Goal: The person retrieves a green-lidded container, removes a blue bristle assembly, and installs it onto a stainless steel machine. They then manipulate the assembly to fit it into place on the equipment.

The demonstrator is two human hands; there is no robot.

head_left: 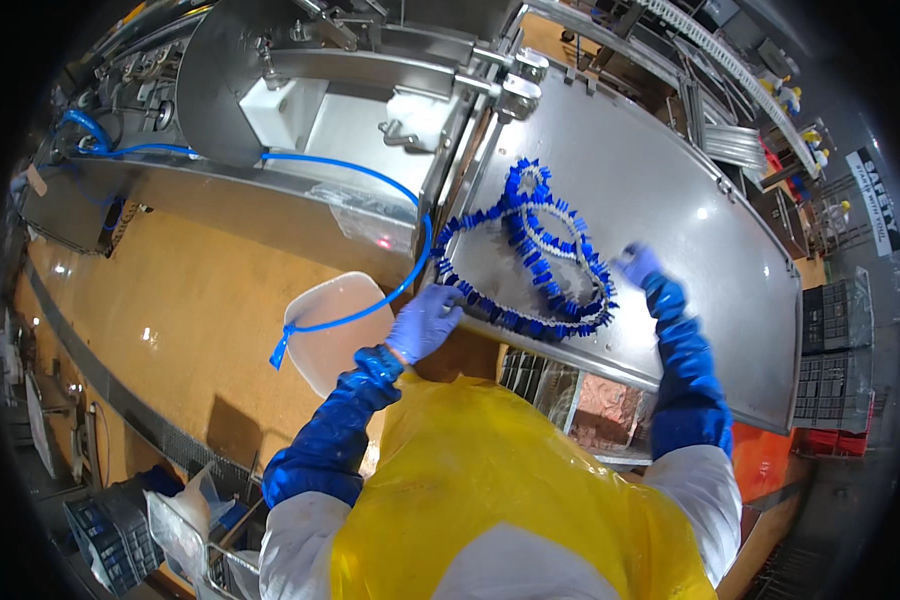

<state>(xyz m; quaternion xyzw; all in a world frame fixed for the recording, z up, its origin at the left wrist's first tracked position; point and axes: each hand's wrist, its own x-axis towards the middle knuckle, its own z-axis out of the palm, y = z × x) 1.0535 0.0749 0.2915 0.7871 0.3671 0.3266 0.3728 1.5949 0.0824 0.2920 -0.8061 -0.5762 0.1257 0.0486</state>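
A long chain point(540, 272) with blue toothed links and a white inner strip lies in loops on the steel table point(690, 310). At the table's near left edge, my left hand point(428, 322), in a purple glove, has its fingers curled at the chain's near left side; they seem to grip it. My right hand point(637, 265), gloved the same way, is to the right of the loops. It is smeared by motion, so its fingers cannot be made out, and no contact with the chain shows.
A blue hose point(425, 245) curves down from the steel machine point(290, 215) on the left, its end hanging over a white tub point(340, 365) on the floor. Beneath the table's near edge is a metal bin point(608, 412) with pinkish contents. Grey crates point(835, 350) are stacked at right.
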